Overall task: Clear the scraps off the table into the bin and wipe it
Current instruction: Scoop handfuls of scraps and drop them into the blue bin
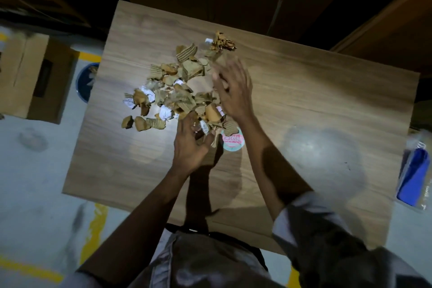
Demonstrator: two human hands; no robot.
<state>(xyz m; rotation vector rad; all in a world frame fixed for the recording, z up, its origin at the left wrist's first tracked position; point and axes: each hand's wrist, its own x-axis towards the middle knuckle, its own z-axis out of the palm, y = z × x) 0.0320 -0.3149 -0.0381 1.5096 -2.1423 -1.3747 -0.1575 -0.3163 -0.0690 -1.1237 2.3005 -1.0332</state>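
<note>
Cardboard scraps partly hidden under blurred right hand.

table top: wood-grain finish, smooth, semi-gloss; lamp glare is reflected in patches.
cardboard scraps: brown corrugated board, torn; fluting is exposed, matt and rough.
paper scraps: white paper, crumpled, matt; faint print is seen.
round label: disc printed in white and red, pale rim; paper or plastic cannot be told.
bin: dark blue, smooth; plastic by the look.
cardboard box: plain brown board, matt.
floor: grey, hard, dull, scuffed; yellow lines are painted on.
blue pack: glossy blue, wrapped in clear film.
sleeve: grey cloth, slight sheen.
</note>
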